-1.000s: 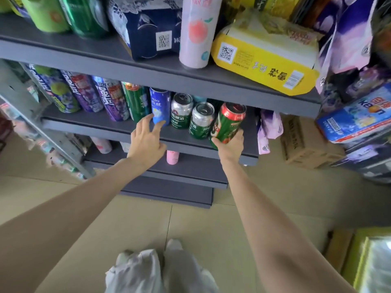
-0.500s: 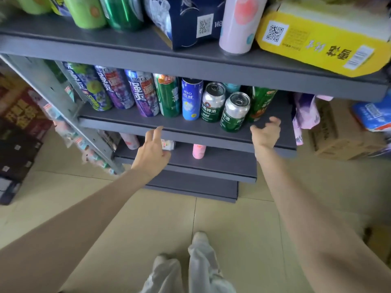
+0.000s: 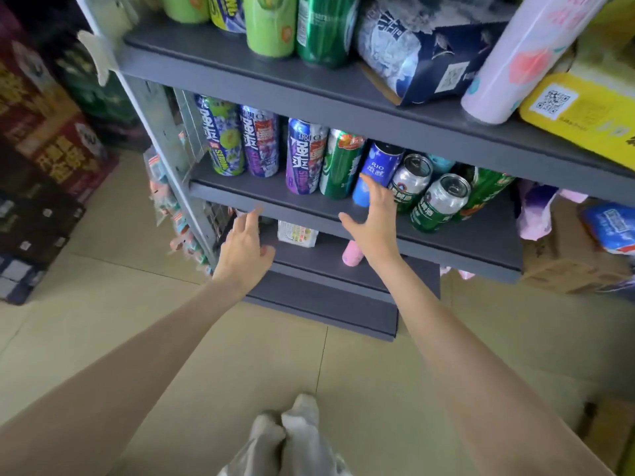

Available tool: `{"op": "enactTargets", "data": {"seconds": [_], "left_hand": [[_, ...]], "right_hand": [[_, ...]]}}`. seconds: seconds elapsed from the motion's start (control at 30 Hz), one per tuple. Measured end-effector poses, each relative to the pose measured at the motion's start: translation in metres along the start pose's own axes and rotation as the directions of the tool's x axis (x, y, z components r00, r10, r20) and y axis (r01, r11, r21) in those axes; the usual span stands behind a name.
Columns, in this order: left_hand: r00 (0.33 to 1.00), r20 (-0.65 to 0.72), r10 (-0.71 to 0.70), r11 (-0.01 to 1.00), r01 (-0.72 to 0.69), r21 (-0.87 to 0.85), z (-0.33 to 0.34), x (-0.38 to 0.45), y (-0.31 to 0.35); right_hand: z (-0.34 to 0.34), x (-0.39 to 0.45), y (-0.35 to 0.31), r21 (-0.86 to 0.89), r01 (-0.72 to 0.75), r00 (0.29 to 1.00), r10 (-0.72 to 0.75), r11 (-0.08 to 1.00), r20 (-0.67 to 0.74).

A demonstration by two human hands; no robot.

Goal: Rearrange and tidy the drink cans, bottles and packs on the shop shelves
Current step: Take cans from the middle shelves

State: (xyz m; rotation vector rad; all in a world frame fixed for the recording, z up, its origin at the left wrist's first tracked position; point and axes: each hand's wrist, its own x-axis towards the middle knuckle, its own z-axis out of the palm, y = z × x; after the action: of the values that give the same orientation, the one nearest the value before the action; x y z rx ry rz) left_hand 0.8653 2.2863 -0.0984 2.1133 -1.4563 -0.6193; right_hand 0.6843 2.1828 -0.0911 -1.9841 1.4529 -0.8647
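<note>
Beige tiled floor below, dark joint lines between tiles. Stacked dark cartons with red and yellow print at far left, standing on floor. Brown cardboard box at right on floor, beside shelf end. Pink and purple cloth-like item hanging just left of this box. Light grey trouser legs at bottom centre. Yellow-brown box corner at bottom right, blurred.
</note>
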Motion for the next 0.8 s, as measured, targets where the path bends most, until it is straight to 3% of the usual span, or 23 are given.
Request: {"op": "enactTargets", "data": {"seconds": [0.13, 0.23, 0.33, 0.5, 0.57, 0.7, 0.8], "left_hand": [[0.999, -0.042, -0.021, 1.0, 0.021, -0.015, -0.01, 0.003, -0.016], [0.996, -0.072, -0.051, 0.999, 0.051, 0.005, -0.016, 0.007, -0.02], [0.991, -0.106, -0.079, 0.997, 0.08, 0.007, -0.022, 0.011, -0.022], [0.986, -0.143, -0.089, 0.996, 0.091, 0.002, -0.033, 0.017, -0.029], [0.982, -0.162, -0.093, 0.996, 0.089, -0.03, -0.035, 0.021, -0.031], [0.975, -0.198, -0.101, 0.992, 0.083, -0.097, -0.035, 0.025, -0.029], [0.977, -0.189, -0.095, 0.993, 0.08, -0.087, -0.034, 0.027, -0.028]], "right_hand": [[0.02, 0.017, -0.009, -0.027, -0.006, 0.99, 0.002, 1.0, -0.14], [0.032, 0.023, -0.027, -0.092, 0.14, 0.99, -0.14, 0.986, 0.009], [0.046, 0.04, -0.048, -0.177, 0.224, 0.973, -0.23, 0.958, -0.017], [0.06, 0.062, -0.075, -0.374, 0.042, 0.989, -0.091, 0.926, -0.114], [0.062, 0.06, -0.076, -0.362, 0.038, 0.981, -0.104, 0.932, -0.165], [0.067, 0.048, -0.068, -0.15, 0.098, 0.918, -0.147, 0.984, -0.368], [0.07, 0.038, -0.067, -0.056, 0.12, 0.931, -0.132, 0.991, -0.34]]}}
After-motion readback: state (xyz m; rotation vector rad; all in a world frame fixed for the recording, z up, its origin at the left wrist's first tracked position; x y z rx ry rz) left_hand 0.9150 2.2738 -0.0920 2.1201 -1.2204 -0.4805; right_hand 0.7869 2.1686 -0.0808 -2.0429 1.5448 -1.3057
